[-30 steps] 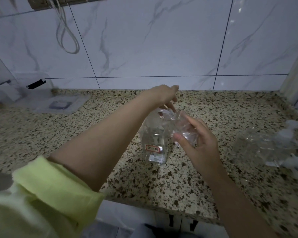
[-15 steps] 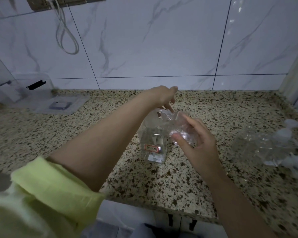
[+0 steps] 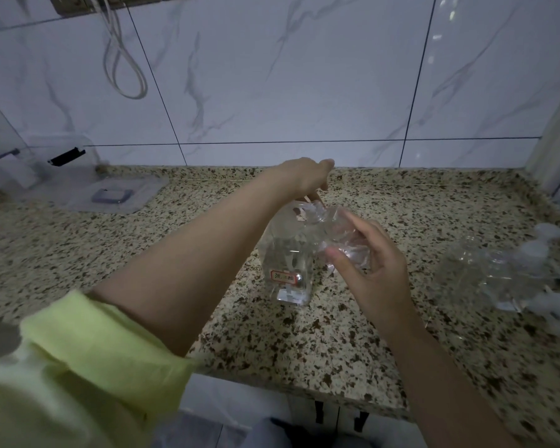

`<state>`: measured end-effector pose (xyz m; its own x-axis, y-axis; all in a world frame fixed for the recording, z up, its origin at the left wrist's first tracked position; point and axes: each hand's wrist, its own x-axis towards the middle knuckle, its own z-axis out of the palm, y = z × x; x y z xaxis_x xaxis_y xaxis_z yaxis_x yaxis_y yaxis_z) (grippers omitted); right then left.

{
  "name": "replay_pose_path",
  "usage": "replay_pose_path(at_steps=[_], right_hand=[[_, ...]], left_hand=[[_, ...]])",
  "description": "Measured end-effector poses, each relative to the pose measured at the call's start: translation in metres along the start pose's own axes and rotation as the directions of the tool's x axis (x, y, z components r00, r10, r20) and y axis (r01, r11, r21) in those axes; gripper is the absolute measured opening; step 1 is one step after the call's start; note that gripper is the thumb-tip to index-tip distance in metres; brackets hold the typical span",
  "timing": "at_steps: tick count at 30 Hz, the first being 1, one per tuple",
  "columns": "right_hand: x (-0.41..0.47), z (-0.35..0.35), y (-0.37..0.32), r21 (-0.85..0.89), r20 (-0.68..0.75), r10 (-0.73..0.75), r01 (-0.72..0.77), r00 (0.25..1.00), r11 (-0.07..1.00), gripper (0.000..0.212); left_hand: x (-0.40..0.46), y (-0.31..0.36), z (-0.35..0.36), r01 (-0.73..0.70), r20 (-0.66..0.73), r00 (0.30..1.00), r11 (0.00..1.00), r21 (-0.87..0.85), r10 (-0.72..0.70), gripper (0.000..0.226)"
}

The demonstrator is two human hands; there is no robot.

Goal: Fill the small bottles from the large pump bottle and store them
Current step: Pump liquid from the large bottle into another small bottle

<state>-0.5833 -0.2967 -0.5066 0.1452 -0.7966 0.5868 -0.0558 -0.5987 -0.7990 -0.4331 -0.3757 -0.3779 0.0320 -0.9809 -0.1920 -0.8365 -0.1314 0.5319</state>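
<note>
Little moved since half a second ago: both hands held almost exactly as before, small bottle perhaps shifted a touch under the spout.

Right hand (image 3: 374, 270) curled round small clear plastic bottle (image 3: 343, 236), thumb in front, fingers behind; firm grasp. Bottle tilted, long axis running from lower right up to upper left, mouth aimed at pump spout. Tilt probably chosen to bring mouth under nozzle without lifting pump bottle.

Left hand (image 3: 304, 177) arched over head of large clear square pump bottle (image 3: 288, 263), fingers bent downward onto pump top; actual contact hidden by hand, so full grip or mere press not determinable. Likely there to push plunger while right hand catches flow.

Pump bottle upright on speckled granite counter (image 3: 320, 350), long axis vertical, small red-edged label (image 3: 283, 277) facing camera, clear liquid partly filling it.

Further right, well apart: cluster of more clear small bottles with white pump caps (image 3: 511, 273), lying on counter, blurred; count unclear. Far left, by white marble-look wall tiles (image 3: 304, 76): clear plastic storage box (image 3: 55, 169) with flat clear lid (image 3: 110, 194) alongside, probably storage destination.

Stage judged: filling under way, storing not yet begun.
</note>
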Motion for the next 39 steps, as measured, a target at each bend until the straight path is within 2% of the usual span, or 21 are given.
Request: replay_pose_path(at_steps=[4,9,15,19,23,27,33,37,39], right_hand=[[0.0,0.0,0.001,-0.033,0.019,0.0,0.001,1.0,0.999,0.058],[-0.001,0.0,0.004,-0.018,0.019,0.0,0.001,1.0,1.0,0.057],[-0.001,0.0,0.006,-0.024,-0.001,-0.011,0.011,1.0,1.0,0.054],[-0.001,0.001,0.007,-0.02,0.014,0.005,-0.004,1.0,1.0,0.054],[-0.001,0.001,0.007,-0.021,0.004,0.0,0.0,1.0,1.0,0.054],[-0.001,0.002,0.006,-0.023,0.004,-0.011,0.011,1.0,1.0,0.053],[-0.001,-0.001,0.01,-0.027,-0.01,-0.032,0.032,0.999,0.999,0.051],[0.0,0.0,0.01,0.011,-0.009,-0.014,0.015,1.0,1.0,0.051],[0.0,0.0,0.01,0.01,-0.006,-0.025,0.025,1.0,1.0,0.051]], left_hand=[[0.0,-0.001,0.002,0.013,0.013,1.0,1.0,-0.003,-0.013,0.064],[0.0,-0.002,0.002,0.024,0.026,0.999,0.992,-0.123,-0.021,0.062],[0.0,-0.002,0.0,0.019,0.026,1.0,0.986,-0.167,-0.015,0.06],[0.002,-0.003,0.002,0.042,0.009,0.999,0.995,-0.095,-0.041,0.061],[0.002,-0.003,0.001,0.053,0.015,0.999,0.987,-0.151,-0.052,0.056],[0.003,0.0,0.003,0.025,-0.028,0.999,0.999,-0.026,-0.025,0.06],[0.0,0.0,0.001,0.016,-0.005,1.0,1.0,-0.017,-0.016,0.06],[-0.002,0.001,-0.003,0.023,0.014,1.0,0.997,-0.079,-0.022,0.059],[-0.002,0.001,-0.001,0.021,0.023,1.0,0.999,-0.033,-0.021,0.061]])
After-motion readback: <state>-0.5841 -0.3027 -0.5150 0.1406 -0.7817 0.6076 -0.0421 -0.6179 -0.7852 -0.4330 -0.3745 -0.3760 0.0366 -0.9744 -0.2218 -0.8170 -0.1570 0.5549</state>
